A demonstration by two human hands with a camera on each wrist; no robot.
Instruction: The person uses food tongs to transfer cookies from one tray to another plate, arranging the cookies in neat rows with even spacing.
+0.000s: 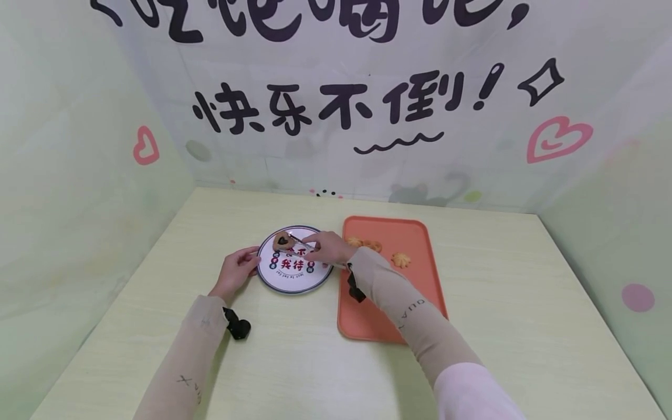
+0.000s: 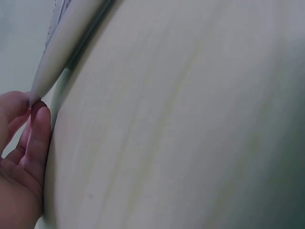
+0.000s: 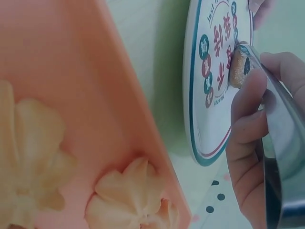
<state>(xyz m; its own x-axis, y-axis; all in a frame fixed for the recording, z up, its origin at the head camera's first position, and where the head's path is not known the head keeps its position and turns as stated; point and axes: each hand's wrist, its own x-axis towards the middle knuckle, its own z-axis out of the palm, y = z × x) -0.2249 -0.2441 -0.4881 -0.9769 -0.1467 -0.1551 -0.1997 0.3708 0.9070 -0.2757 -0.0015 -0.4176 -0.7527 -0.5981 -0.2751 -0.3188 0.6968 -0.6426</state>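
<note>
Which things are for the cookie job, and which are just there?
For the job:
left hand, holding the plate
right hand, holding the tongs
dark-heart cookie
probably the orange tray and its flower-shaped cookies

Just there:
wall writing
pink wall heart

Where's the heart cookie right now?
In the head view, the heart cookie is at the upper left of the plate, at the tips of the tongs in the right hand.
</note>
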